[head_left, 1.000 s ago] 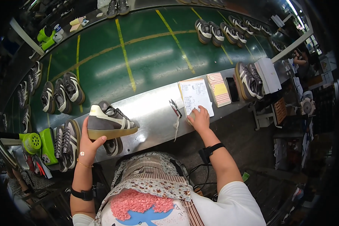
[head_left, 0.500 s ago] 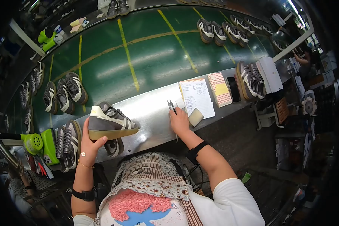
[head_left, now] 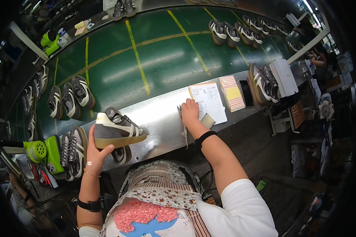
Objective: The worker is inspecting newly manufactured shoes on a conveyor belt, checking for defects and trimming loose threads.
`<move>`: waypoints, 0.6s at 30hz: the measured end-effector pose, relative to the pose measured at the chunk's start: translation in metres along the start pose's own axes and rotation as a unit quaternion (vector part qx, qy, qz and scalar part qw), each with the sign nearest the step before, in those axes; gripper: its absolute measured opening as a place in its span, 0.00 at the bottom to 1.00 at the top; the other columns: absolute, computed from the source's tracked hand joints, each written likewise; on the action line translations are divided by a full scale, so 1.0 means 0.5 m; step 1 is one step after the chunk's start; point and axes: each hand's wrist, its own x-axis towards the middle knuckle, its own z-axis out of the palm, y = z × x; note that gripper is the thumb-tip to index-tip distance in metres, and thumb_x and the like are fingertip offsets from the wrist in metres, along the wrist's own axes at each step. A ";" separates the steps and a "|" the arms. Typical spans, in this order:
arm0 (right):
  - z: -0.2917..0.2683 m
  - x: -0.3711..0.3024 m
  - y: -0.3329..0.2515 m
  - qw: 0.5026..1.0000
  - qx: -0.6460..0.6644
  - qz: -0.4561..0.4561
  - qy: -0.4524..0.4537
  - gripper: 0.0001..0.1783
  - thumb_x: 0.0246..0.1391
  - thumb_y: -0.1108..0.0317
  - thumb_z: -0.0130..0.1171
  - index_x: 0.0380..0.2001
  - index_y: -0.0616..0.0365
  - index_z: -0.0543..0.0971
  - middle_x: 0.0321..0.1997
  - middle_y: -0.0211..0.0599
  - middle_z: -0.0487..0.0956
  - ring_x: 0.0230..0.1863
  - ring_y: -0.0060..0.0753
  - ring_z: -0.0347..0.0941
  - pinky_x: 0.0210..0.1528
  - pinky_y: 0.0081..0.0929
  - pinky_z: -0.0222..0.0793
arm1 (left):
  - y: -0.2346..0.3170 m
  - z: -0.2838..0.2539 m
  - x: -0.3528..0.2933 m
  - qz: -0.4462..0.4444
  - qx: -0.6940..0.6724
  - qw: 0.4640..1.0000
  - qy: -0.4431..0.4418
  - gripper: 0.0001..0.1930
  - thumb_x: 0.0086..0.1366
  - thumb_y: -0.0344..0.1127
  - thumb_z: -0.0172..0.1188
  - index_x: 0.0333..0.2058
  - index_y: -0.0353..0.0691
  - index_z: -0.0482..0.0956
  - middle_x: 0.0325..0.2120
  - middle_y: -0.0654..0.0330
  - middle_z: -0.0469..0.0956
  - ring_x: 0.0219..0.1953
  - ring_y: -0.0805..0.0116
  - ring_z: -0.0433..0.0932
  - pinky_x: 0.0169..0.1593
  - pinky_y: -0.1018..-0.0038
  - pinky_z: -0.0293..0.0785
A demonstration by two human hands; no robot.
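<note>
My left hand [head_left: 97, 153] is gripping a low grey-and-white sneaker with a tan sole [head_left: 116, 128] by its heel end, over the shiny metal bench [head_left: 160, 122]. Toe's pointing right, long axis running crosswise, well left of my right hand [head_left: 190, 113], which is mostly hiding dark pointed snips [head_left: 179, 110]; can't tell if it's clutching them.

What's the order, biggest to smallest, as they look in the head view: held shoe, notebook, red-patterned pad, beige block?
1. Held shoe, though being raised nearer the camera makes it look bigger
2. Notebook
3. Red-patterned pad
4. Beige block, partly hidden
</note>
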 end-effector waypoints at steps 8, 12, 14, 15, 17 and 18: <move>-0.131 -0.070 -0.056 0.938 0.297 -0.077 0.163 0.06 0.48 0.65 0.53 0.27 0.55 0.70 0.25 0.37 0.71 0.28 0.39 0.68 0.30 0.34 0.64 | -0.013 0.005 -0.002 0.041 0.002 0.999 -0.013 0.45 0.41 0.37 0.66 0.58 0.39 0.51 0.48 0.52 0.64 0.48 0.64 0.66 0.51 0.71 0.64; -0.223 -0.167 -0.120 0.903 0.415 -0.105 0.017 0.10 0.54 0.63 0.50 0.32 0.58 0.67 0.23 0.44 0.74 0.25 0.40 0.73 0.27 0.35 0.66 | -0.004 0.022 -0.009 0.025 0.010 0.999 0.027 0.45 0.40 0.35 0.67 0.57 0.39 0.52 0.48 0.53 0.64 0.48 0.65 0.66 0.51 0.71 0.64; -0.263 -0.192 -0.133 0.807 0.562 -0.135 -0.119 0.10 0.55 0.64 0.49 0.34 0.59 0.66 0.23 0.42 0.75 0.25 0.37 0.74 0.28 0.30 0.67 | 0.006 0.028 -0.014 0.005 -0.010 1.000 0.026 0.45 0.39 0.34 0.67 0.57 0.39 0.53 0.47 0.53 0.65 0.48 0.65 0.67 0.51 0.71 0.64; -0.282 -0.201 -0.133 0.815 0.551 -0.142 -0.109 0.10 0.55 0.64 0.49 0.34 0.59 0.66 0.23 0.42 0.75 0.25 0.37 0.74 0.28 0.30 0.67 | 0.011 0.029 -0.018 -0.005 -0.012 1.000 -0.003 0.45 0.39 0.33 0.67 0.57 0.38 0.53 0.47 0.54 0.65 0.48 0.65 0.67 0.51 0.71 0.64; -0.318 -0.219 -0.126 0.768 0.607 -0.180 -0.101 0.10 0.55 0.66 0.50 0.34 0.60 0.66 0.23 0.39 0.75 0.27 0.31 0.74 0.30 0.27 0.68 | 0.020 0.034 -0.027 -0.016 -0.014 0.999 -0.032 0.45 0.39 0.32 0.67 0.57 0.38 0.53 0.47 0.54 0.66 0.48 0.65 0.67 0.51 0.72 0.64; -0.335 -0.229 -0.119 0.720 0.658 -0.175 -0.135 0.09 0.55 0.67 0.51 0.34 0.62 0.66 0.25 0.38 0.75 0.28 0.28 0.74 0.31 0.25 0.68 | 0.023 0.038 -0.032 -0.018 -0.032 0.998 -0.058 0.45 0.39 0.31 0.67 0.57 0.37 0.53 0.47 0.54 0.66 0.48 0.65 0.67 0.50 0.72 0.64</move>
